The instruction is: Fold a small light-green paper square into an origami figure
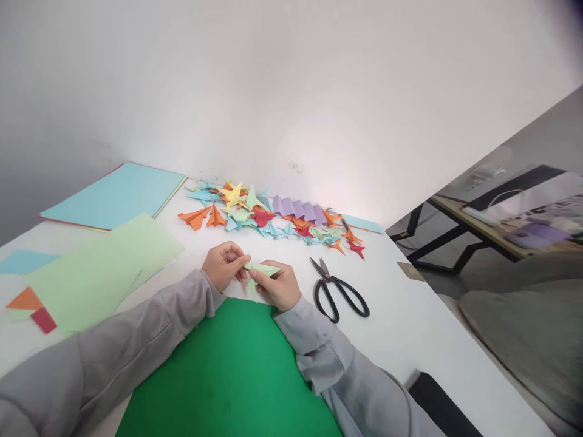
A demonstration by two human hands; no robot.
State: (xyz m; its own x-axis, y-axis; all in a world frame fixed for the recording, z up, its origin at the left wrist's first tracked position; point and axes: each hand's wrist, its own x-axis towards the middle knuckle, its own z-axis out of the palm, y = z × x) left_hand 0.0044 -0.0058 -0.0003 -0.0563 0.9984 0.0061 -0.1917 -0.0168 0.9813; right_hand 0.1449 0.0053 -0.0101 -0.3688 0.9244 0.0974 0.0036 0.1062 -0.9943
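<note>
A light green folded paper piece is held between both hands above the far edge of a dark green sheet. My left hand pinches its left end between thumb and fingers. My right hand grips the right part, thumb on top. One pale green point hangs down between the hands. Beyond them, many small folded paper figures in orange, blue, yellow, green and red lie in a band, with a pleated purple paper among them.
Black-handled scissors lie right of my right hand. At the left are a blue paper stack, a light green sheet and small scraps. A black object sits near the front right, and a wall rises behind.
</note>
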